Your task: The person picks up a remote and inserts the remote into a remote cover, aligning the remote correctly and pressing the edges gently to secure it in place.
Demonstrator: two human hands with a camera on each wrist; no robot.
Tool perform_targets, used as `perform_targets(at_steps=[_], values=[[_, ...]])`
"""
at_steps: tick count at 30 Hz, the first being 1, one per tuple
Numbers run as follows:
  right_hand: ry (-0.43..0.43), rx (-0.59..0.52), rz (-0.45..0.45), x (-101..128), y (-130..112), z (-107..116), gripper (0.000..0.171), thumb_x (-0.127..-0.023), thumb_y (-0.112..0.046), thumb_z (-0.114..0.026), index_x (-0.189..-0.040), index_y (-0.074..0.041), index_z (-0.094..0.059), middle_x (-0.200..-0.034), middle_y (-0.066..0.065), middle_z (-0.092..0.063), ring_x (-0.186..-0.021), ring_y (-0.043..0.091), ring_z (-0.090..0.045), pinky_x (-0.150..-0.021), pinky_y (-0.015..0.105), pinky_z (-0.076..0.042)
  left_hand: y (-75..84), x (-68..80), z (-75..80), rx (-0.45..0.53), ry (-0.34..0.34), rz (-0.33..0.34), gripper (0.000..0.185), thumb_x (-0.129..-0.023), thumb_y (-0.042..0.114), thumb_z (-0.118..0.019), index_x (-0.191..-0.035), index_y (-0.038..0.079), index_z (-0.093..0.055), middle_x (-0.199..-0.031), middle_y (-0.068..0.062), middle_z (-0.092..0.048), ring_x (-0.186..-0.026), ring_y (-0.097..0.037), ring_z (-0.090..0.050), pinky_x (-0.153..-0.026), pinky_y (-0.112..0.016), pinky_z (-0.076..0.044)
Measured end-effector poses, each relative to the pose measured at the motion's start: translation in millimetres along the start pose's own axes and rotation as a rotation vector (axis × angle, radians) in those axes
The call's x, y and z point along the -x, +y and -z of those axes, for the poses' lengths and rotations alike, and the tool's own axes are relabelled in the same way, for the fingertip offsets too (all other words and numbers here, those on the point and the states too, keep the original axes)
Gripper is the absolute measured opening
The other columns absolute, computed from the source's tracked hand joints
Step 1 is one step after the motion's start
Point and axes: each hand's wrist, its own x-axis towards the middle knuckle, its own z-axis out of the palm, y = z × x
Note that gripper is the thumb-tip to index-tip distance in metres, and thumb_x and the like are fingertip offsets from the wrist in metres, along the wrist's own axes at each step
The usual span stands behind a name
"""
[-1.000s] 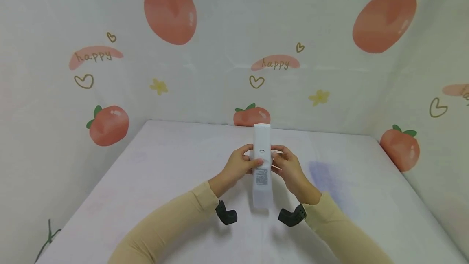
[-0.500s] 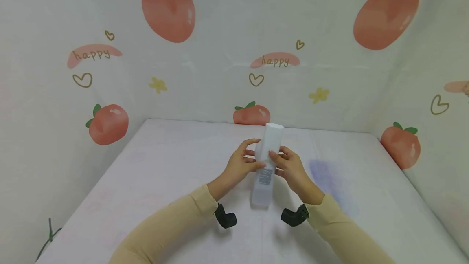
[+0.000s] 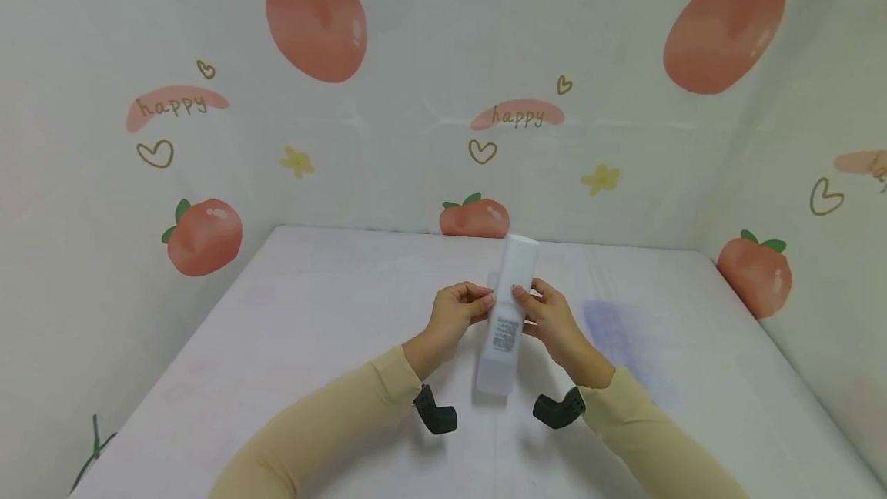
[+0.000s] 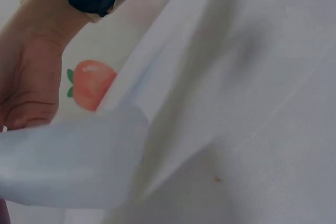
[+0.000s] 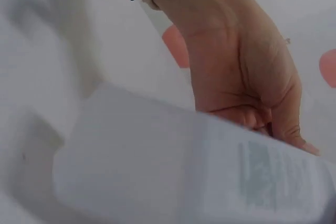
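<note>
In the head view, a long white device (image 3: 516, 268) stands tilted over the table, its top leaning right. It has a printed grey label (image 3: 507, 335), a small dark mark above it and a translucent-looking lower end (image 3: 496, 372). My right hand (image 3: 554, 322) grips its right side, thumb on the front and fingers behind. My left hand (image 3: 450, 322) pinches at its left side with thumb and index finger, beside a pale part that sticks out behind. What exactly lies between those fingertips is hidden. The right wrist view shows the device's label side (image 5: 273, 177); the left wrist view, a plain pale end (image 4: 79, 161).
The table has a white cloth (image 3: 333, 291) with a bluish patch (image 3: 617, 337) at right. A white curtain printed with fruit (image 3: 319, 25) closes off the back and sides. Black wrist cameras (image 3: 436, 410) hang below both wrists.
The device has turned and tilted, its top swinging right. My right thumb has come onto its front. My left thumb has left the front, and the left fingers now pinch at the side.
</note>
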Motion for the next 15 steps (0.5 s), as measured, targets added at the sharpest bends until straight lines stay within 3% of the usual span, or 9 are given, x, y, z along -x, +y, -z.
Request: perform_targets(at_steps=[9,15], values=[[-0.023,0.028,0.009,6,4,-8,0.041,-0.103,-0.024,-0.046,-0.133,0.004,-0.040,-0.097,0.001,-0.062,-0.080,0.008,-0.065,-0.073,0.027,-0.056,14.6,-8.7,-1.6,-0.120,0.047,0.054,0.016,-0.091,0.005,-0.065,-0.101,-0.007,-0.065,-0.083,-0.006,-0.067,-0.071,-0.011,-0.065,-0.075,-0.030,-0.058],[-0.020,0.129,0.056,8,-3,-11,0.043,-0.103,-0.026,-0.048,-0.133,0.004,-0.041,-0.109,0.014,-0.062,-0.088,0.012,-0.064,-0.082,0.037,-0.057,29.1,-14.6,-6.4,-0.124,0.079,0.074,0.014,-0.090,0.003,-0.065,-0.099,-0.007,-0.066,-0.080,-0.005,-0.065,-0.066,-0.011,-0.063,-0.072,-0.030,-0.058]])
